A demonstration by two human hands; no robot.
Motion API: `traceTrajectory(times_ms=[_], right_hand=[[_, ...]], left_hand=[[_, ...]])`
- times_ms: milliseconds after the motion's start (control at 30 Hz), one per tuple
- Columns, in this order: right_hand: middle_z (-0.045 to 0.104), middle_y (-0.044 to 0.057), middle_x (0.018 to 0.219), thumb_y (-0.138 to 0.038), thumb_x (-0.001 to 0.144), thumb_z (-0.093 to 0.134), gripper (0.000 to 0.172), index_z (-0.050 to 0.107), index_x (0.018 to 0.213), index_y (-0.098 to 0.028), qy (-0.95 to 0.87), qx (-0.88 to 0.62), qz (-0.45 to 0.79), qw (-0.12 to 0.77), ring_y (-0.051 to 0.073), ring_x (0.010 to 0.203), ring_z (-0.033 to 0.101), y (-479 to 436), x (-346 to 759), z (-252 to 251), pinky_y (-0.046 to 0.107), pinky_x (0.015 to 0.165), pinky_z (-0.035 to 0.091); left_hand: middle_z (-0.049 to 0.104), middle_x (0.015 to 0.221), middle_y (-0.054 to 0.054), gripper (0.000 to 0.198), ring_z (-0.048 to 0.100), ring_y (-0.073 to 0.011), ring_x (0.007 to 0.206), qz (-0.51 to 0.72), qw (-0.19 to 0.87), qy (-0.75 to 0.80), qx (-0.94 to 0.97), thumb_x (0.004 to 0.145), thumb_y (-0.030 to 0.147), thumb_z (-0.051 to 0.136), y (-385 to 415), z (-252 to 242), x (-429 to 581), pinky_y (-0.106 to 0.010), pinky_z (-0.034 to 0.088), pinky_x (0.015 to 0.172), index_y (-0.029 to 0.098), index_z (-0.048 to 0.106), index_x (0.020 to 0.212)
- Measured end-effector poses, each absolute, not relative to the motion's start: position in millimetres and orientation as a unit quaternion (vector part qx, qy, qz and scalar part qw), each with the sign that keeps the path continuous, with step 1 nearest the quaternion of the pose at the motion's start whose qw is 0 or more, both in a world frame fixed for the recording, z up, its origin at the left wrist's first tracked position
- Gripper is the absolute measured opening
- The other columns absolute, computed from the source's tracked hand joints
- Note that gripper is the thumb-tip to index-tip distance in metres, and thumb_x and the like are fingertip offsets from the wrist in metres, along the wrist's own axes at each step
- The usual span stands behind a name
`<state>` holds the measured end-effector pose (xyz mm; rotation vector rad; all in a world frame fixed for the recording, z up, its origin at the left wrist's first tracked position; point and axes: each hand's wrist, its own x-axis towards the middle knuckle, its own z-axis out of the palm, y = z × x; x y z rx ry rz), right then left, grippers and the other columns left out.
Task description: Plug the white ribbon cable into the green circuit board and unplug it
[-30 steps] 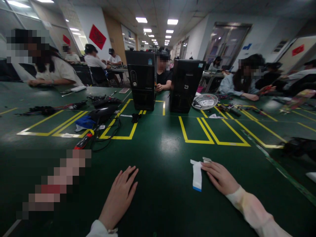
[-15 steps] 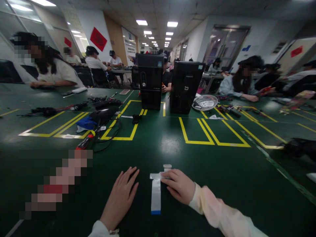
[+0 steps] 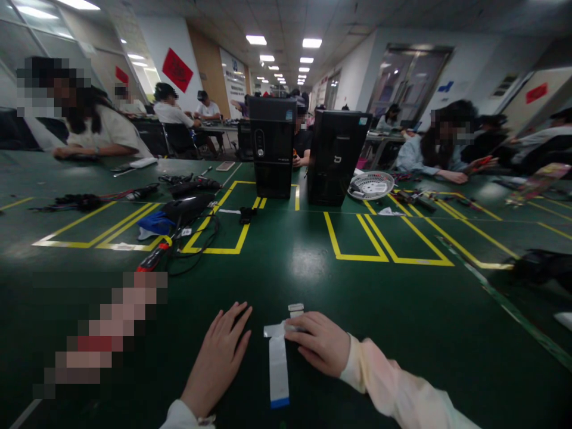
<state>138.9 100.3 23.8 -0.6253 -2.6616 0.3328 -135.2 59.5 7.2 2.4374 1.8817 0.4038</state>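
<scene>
A white flat ribbon cable [image 3: 279, 369] lies on the green table in front of me, folded near its top. A blue strip marks its near end, and a small pale connector [image 3: 295, 308] shows at the far end. My right hand [image 3: 319, 342] is closed over the right side of the fold, its fingers pinching the cable there and hiding part of it. To the left, my left hand [image 3: 226, 351] rests on the table with fingers spread, apart from the cable and holding nothing.
Two black computer towers [image 3: 273, 155] stand ahead. A cable-trailing black device [image 3: 190, 207] and a red-handled tool [image 3: 153, 257] lie at left. A white basket [image 3: 370, 186] sits behind right. Yellow tape [image 3: 361, 258] marks the table; other people sit around.
My right hand has shifted slightly left and nearer, and the ribbon cable has slid with it, its blue end coming closer to me. My left hand stays in place.
</scene>
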Motion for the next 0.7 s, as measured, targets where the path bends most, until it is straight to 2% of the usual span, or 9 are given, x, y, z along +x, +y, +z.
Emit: traceTrajectory(times_ms=[200,333,433,500,567,700], right_hand=[[0.047,0.012,0.131,-0.022,0.091,0.041,0.038,0.050,0.128,-0.021,-0.899,-0.350,-0.003,0.261,0.023,0.121,0.044,137,199,25,0.044,0.097,0.042],[0.049,0.015,0.126,-0.036,0.090,0.040,0.040,0.057,0.122,-0.017,-0.788,-0.531,-0.127,0.283,0.026,0.116,0.047,167,298,12,0.045,0.097,0.040],[0.050,0.018,0.125,-0.050,0.086,0.032,0.057,0.060,0.120,-0.014,-0.618,-0.728,-0.204,0.214,0.030,0.118,0.045,165,383,-4,0.044,0.095,0.039],[0.049,0.028,0.121,-0.056,0.085,0.023,0.071,0.061,0.117,-0.005,-0.538,-0.786,-0.220,0.210,0.038,0.119,0.041,151,430,-12,0.053,0.089,0.036],[0.047,0.034,0.118,-0.061,0.081,0.015,0.084,0.060,0.119,-0.002,-0.456,-0.830,-0.240,0.215,0.045,0.119,0.037,132,467,-17,0.062,0.083,0.030],[0.046,0.034,0.119,-0.067,0.073,0.016,0.093,0.053,0.129,-0.002,-0.303,-0.920,-0.178,0.172,0.047,0.117,0.036,108,509,-20,0.061,0.075,0.029]], left_hand=[[0.044,0.144,-0.006,0.048,0.036,-0.0237,0.135,0.115,0.032,0.612,0.781,0.095,0.040,0.033,59,8,-137,-0.051,0.032,0.109,0.024,0.040,0.139],[0.043,0.145,-0.007,0.048,0.036,-0.0243,0.135,0.114,0.037,0.614,0.780,0.094,0.041,0.033,59,8,-138,-0.051,0.033,0.108,0.024,0.040,0.139],[0.045,0.144,-0.006,0.048,0.037,-0.0240,0.134,0.125,0.034,0.613,0.779,0.094,0.040,0.034,58,9,-136,-0.051,0.032,0.109,0.024,0.042,0.138],[0.045,0.143,-0.006,0.047,0.038,-0.0239,0.133,0.130,0.033,0.613,0.779,0.094,0.040,0.035,58,10,-135,-0.050,0.032,0.109,0.024,0.042,0.138],[0.045,0.144,-0.006,0.047,0.039,-0.0242,0.133,0.132,0.033,0.612,0.779,0.094,0.039,0.035,58,10,-135,-0.051,0.032,0.109,0.024,0.042,0.138],[0.044,0.144,-0.007,0.048,0.039,-0.0253,0.133,0.132,0.037,0.613,0.778,0.094,0.039,0.036,57,9,-137,-0.052,0.033,0.108,0.025,0.041,0.139]])
